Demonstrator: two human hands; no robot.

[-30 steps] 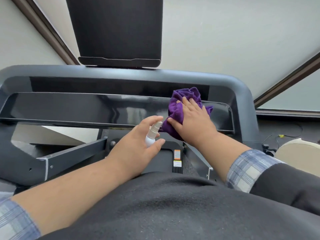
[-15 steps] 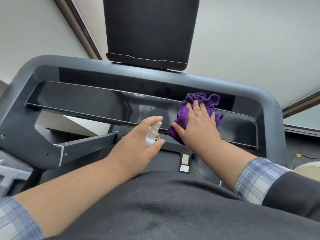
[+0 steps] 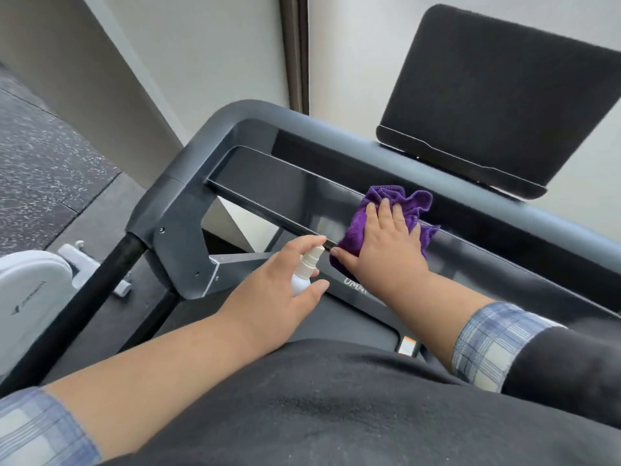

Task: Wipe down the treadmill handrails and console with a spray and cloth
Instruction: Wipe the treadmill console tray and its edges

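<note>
While the spread right hand [image 3: 386,243] presses the cloth [image 3: 400,205] on the console [image 3: 268,186], even strokes are best kept; the spray [image 3: 304,272] is gripped by the left hand [image 3: 275,294].

Glossy black console panel [image 3: 289,193] carries a crumpled purple cloth [image 3: 396,203] (near its middle).

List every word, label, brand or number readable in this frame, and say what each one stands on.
"UMA": pale letters on the treadmill's dark front cover, cut off by the right hand; the rest is hidden.
Orange and white sticker on the treadmill deck: print too small to read.
Dark logo on the white machine at the left edge: too blurred to read.
Spray bottle in the left hand, purple cloth: no text visible.
</note>
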